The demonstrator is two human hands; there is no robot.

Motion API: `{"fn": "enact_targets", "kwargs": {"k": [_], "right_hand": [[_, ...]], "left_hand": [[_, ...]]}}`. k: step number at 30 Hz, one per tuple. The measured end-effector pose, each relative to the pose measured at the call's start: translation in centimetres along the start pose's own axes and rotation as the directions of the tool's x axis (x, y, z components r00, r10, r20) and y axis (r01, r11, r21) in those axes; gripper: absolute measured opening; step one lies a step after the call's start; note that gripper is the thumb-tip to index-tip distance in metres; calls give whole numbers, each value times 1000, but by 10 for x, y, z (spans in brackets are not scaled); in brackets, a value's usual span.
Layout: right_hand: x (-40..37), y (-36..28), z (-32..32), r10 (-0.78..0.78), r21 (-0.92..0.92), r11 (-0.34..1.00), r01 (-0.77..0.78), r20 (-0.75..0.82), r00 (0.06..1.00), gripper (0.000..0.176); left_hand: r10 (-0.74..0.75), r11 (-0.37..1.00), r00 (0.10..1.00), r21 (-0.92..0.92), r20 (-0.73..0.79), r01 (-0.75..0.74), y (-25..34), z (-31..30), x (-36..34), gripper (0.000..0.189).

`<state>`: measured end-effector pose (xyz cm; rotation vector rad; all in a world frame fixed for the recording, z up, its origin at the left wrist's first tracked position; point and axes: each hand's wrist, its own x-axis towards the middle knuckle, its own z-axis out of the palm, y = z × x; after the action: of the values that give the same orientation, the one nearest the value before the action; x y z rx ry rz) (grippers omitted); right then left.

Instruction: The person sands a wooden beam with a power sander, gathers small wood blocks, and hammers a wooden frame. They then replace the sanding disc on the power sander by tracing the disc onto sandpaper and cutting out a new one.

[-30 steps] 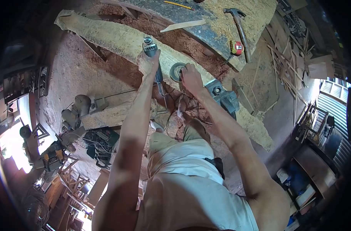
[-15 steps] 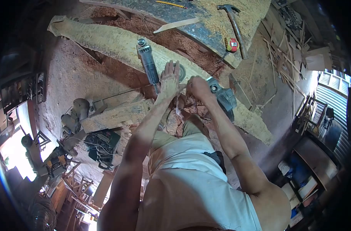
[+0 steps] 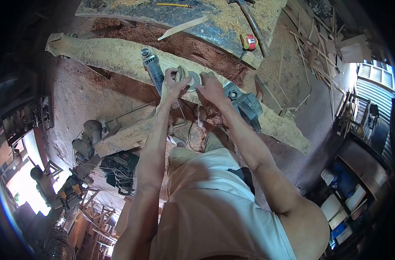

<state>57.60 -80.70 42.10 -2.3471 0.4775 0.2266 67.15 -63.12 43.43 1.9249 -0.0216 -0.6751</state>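
A long rough-edged wooden slab (image 3: 115,54) lies across the view ahead of me. On its middle, my left hand (image 3: 173,88) is closed round a pale round disc (image 3: 181,74), which is tipped on edge. A flat grey disc (image 3: 194,80) lies just right of it. My right hand (image 3: 212,89) is curled with its thumb and fingertips at that grey disc's right edge; part of the grip is hidden. Left of my hands an angle grinder (image 3: 152,69) rests on the slab. Right of them sits a bulky grey power tool (image 3: 245,105).
Beyond the slab, a dusty worktable (image 3: 223,30) carries a hammer (image 3: 251,26), a red tape measure (image 3: 249,42), a pencil (image 3: 173,5) and a thin wood strip (image 3: 183,28). Scrap sticks (image 3: 312,47) are piled at right. A beam (image 3: 124,136) and tools lie at left.
My left hand has gone from lying flat with fingers stretched to gripping the pale disc, now tipped up. My right hand has moved to the grey disc's edge. The view has shifted slightly.
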Motion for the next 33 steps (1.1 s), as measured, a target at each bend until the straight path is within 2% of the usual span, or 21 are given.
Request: {"fn": "enact_targets", "kwargs": {"k": [1,2,4,7,9,11,13,17,20,23,26,29,32,33], "right_hand": [[1,-6,4,-32,-25,999,30,-56,998,42],[1,-9,7,-65,-52,997,60,-108,992,44],[4,-11,11,-79,-80,994,72,-87,993,46],[14,-7,16,-50,-19,999,49,-82,995,45],[17,1,20,-20,33,999,23,-89,996,43],[21,9,24,1,68,998,6,-108,994,40],[23,13,27,19,111,994,-2,-150,989,36],[25,15,22,1,151,988,27,-180,984,29],[33,24,22,15,338,941,9,-68,998,26],[46,31,26,105,521,844,-130,76,992,30],[49,29,31,167,495,858,-139,-13,986,40],[57,31,32,278,525,813,-251,28,960,47],[60,24,14,300,495,793,-356,191,935,42],[57,21,14,252,491,826,-276,117,961,38]], "left_hand": [[-4,989,1000,-149,-11,2,-9,2,5,76],[-2,987,1000,-163,-22,-1,-15,3,9,77],[-1,982,999,-190,-45,-7,-24,3,15,78],[70,996,995,-43,-74,-73,-30,-1,19,82],[44,999,999,-9,-19,-44,-28,-2,15,84],[79,991,997,104,6,-79,-18,-2,9,87],[176,942,984,288,14,-172,-9,4,2,90],[317,874,948,389,1,-293,-5,15,-8,99],[272,838,962,483,36,-255,-3,16,-10,98],[222,784,961,556,164,-276,1,11,-11,96],[247,842,959,458,141,-285,1,6,-12,95],[204,899,968,364,145,-244,5,1,-13,96],[224,902,963,343,147,-262,1,-1,-11,98],[221,903,967,348,125,-251,-2,0,-9,99]]}}
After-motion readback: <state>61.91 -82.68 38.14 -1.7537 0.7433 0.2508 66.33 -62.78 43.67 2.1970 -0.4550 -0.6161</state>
